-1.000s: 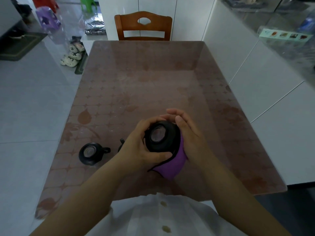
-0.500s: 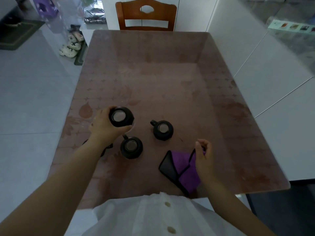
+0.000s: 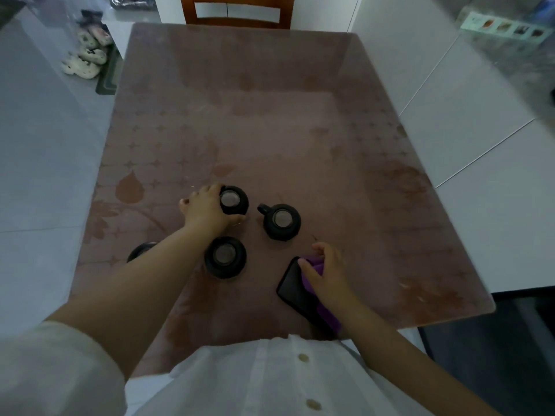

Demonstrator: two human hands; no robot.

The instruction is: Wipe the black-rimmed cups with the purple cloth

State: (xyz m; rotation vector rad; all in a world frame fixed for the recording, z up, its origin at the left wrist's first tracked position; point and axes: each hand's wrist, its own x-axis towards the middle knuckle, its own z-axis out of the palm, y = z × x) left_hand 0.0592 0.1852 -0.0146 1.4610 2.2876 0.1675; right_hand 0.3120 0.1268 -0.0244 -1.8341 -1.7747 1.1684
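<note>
1. Left hand [image 3: 207,210]: curled round the far-left cup [image 3: 232,200], fingers on its left side and thumb at its near edge. The cup stands upright on the table [image 3: 270,121], or a hair above it; contact with the surface cannot be told.
2. Right hand [image 3: 326,270]: fingers pressed on the purple cloth [image 3: 326,313], which lies on the table directly under the palm and trails back toward the body. Whether it pinches the cloth or only rests on it cannot be told.
3. Cup with handle [image 3: 281,221]: upright, just right of the left hand and beyond the right hand, untouched.
4. Near cup [image 3: 225,257]: upright, just beside the left wrist on its near side, untouched.
5. Fourth cup [image 3: 141,250]: left of the left forearm, mostly covered by it.
6. Step in hand, judged: one cup being set down or taken up, cloth being gathered. Advice: keep the held cup level, clear the near cup with the wrist, bunch the cloth fully in the palm before wiping rim and inside.
7. Dark flat piece [image 3: 292,288]: just left of the right fingers, against the cloth; a phone or the cloth's dark backing, not determinable.
8. Obscured: cup interiors dim; cleanliness of any cup unreadable; cloth's near end hidden by the white shirt [image 3: 270,379].
</note>
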